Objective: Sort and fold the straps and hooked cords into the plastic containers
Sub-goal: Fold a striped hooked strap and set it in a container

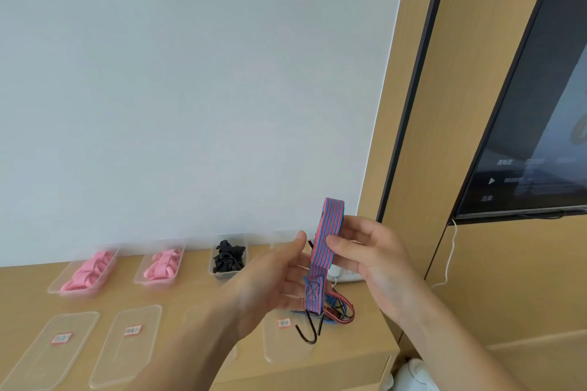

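A folded red-and-blue striped hooked cord [327,238] stands upright in the air above the wooden table. My right hand [378,260] pinches its folded middle between thumb and fingers. My left hand [276,276] is beside it, fingers straight, touching the cord's left side. Black metal hooks [309,328] hang from the cord's lower end. More striped cord [338,311] lies on the table beneath. Three clear containers stand at the wall: two with pink straps [87,271] [162,267], one with black straps [228,257].
Several clear labelled lids [54,346] [127,343] [286,340] lie flat along the table's front. A white board leans at the back. A dark screen [524,136] hangs on the right wall, with a white cable below it.
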### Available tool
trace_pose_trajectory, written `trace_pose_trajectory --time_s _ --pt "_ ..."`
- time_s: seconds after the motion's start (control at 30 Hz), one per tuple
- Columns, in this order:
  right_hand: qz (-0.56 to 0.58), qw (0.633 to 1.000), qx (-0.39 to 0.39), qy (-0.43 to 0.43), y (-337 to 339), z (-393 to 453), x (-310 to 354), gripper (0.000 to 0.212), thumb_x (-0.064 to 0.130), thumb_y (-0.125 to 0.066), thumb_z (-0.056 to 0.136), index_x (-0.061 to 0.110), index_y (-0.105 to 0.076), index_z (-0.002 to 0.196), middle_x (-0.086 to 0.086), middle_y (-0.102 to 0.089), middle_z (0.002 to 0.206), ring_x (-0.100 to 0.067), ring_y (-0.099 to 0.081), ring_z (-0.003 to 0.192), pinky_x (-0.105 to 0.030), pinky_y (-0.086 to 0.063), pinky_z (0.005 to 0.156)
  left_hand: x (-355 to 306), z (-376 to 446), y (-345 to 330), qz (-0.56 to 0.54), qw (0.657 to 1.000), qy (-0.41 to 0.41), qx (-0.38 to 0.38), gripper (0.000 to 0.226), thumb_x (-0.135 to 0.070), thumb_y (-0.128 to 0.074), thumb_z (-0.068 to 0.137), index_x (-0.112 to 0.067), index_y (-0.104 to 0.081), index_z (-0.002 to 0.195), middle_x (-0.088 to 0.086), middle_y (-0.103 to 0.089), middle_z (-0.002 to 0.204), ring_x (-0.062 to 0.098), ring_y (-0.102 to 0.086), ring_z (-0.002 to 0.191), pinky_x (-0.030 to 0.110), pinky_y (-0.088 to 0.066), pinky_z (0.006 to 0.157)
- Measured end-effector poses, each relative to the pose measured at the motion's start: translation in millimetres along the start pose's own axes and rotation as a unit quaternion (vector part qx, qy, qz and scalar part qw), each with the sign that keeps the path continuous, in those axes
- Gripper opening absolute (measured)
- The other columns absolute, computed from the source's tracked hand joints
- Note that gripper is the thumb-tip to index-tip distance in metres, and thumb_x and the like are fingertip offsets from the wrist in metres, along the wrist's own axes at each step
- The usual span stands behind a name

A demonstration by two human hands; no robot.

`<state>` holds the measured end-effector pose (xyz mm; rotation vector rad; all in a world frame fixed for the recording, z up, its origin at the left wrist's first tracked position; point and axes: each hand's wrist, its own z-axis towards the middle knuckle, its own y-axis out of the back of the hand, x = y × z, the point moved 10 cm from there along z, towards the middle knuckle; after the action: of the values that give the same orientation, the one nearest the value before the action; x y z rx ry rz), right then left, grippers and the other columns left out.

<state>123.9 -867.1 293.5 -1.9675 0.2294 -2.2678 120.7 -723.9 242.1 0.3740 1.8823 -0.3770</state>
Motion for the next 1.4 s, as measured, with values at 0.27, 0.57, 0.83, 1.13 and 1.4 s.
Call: trace_pose_trajectory --time_s 0.27,0.57,0.83,1.13,1.4 --pt "-0.121 0.989 0.009 0.078 -8 -6 2 0.045 0.000 -0.082 0.073 0.029 -0.074 0.107 -0.002 -0.076 0.109 -0.026 -0.071 0.104 -0.044 -0.057 0.084 -1 -2 -1 -0.054 0.998 0.011 0.021 0.071 -0.062 -0.043 0.100 0.002 -0.069 0.116 0.019 -0.074 0.095 0.035 -0.070 0.077 0.062 -0.051 0.097" --pt "-0.243 0.962 0.010 0.123 -18 -24 -9 0.055 -0.006 -0.081 0.076 0.039 -0.074 0.109 0.011 -0.073 0.116 -0.018 -0.068 0.109 -0.033 -0.054 0.095 5 -3 5 -0.185 0.982 0.015 0.038 0.058 -0.041 -0.067 0.093 0.007 -0.065 0.126 0.026 -0.066 0.107 0.042 -0.067 0.093 0.052 -0.061 0.083" --pt "-0.121 0.992 0.005 -0.024 -27 -34 -48 0.052 -0.010 -0.056 0.094 0.031 -0.071 0.124 0.006 -0.074 0.118 -0.010 -0.070 0.111 -0.022 -0.057 0.079 21 -2 27 -0.267 0.963 0.030 0.008 0.032 -0.012 -0.070 0.089 0.006 -0.069 0.116 0.028 -0.071 0.107 0.042 -0.072 0.096 0.042 -0.065 0.073" --pt "0.034 0.981 -0.044 -0.185 -57 -40 -101 0.027 0.020 -0.056 0.102 -0.003 -0.070 0.106 -0.029 -0.073 0.098 -0.044 -0.072 0.095 -0.044 -0.061 0.077 44 -4 95 -0.254 0.958 -0.032 -0.126 0.016 -0.003 -0.071 0.089 0.007 -0.073 0.103 0.024 -0.075 0.099 0.035 -0.075 0.084 0.040 -0.064 0.073" --pt "-0.043 0.980 -0.058 -0.184 -84 -40 -131 0.019 0.013 -0.066 0.096 0.005 -0.072 0.111 -0.016 -0.077 0.100 -0.034 -0.074 0.092 -0.044 -0.061 0.087 71 -6 136 -0.183 0.959 -0.063 -0.209 0.039 0.000 -0.078 0.084 -0.002 -0.063 0.120 0.021 -0.073 0.112 0.025 -0.073 0.089 0.034 -0.062 0.074"
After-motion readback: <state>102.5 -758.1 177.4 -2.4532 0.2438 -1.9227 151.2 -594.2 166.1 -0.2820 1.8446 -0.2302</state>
